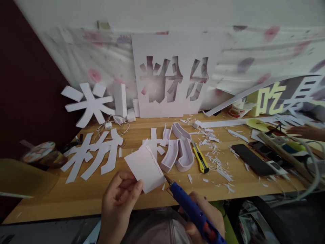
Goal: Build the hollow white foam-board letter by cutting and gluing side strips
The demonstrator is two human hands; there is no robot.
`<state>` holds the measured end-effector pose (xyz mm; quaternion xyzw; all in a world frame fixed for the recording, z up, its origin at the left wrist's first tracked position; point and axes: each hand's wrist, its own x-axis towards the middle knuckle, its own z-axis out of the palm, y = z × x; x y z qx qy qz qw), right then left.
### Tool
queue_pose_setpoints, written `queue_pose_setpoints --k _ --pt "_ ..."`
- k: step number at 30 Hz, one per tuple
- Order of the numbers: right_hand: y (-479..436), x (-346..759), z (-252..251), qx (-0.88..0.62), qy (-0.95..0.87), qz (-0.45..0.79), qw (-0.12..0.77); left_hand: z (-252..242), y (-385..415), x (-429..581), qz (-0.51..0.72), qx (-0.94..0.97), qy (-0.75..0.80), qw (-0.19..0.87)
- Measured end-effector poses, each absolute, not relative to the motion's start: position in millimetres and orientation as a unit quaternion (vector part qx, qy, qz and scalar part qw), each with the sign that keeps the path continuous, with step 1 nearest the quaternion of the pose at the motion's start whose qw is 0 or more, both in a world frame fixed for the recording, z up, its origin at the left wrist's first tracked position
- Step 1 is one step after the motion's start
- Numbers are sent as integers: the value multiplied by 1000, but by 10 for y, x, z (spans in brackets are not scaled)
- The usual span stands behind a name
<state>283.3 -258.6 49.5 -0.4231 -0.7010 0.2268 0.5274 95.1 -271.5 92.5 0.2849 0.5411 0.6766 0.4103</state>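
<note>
My left hand (122, 196) pinches a white square piece of foam board (143, 166) by its lower left edge, tilted above the table. A thin uneven white line runs along the board's upper right edge. In my right hand (205, 213) is a blue glue gun (191, 206). Its pointed tip is close to the board's right corner; I cannot tell whether they touch. Just beyond the board are hollow white raised letter parts (181, 152). A flat white cut-out (152, 139) lies partly hidden behind the board.
A yellow utility knife (200, 157) lies among white scraps (218, 166). White characters (93, 149) rest at left, and a cut-out sheet (167, 110) leans at the back. Phones (251, 159) and cables lie at right, near another person's hand (302, 132).
</note>
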Motion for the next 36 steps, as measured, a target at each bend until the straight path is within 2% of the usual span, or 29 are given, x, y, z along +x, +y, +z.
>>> queue_pose_setpoints --k 10,17,36 --pt "-2627 2924 541 -429 -729 253 469 932 -2726 1003 671 287 543 416" --pt "-2662 2836 508 -466 -704 241 480 1009 -2746 1036 682 266 538 417" --pt "-2594 2830 390 -435 -706 219 513 1027 -2723 996 716 231 523 401"
